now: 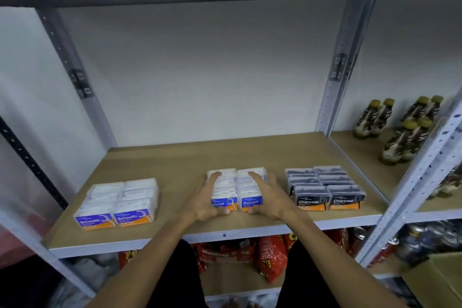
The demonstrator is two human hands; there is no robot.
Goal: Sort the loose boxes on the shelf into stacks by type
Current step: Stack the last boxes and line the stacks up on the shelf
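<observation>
Round boxes (237,190) sit mid-shelf near the front edge, btwn the Smooth boxes (117,204) at left and Charcoal boxes (325,189) at right. Step looks like squaring up the Round group — best to press both sides evenly w/o shoving it back. Left hand (206,197) and right hand (271,196) lie spread on top, fingers open, thumbs at the front faces — steadying, not clamping.
</observation>
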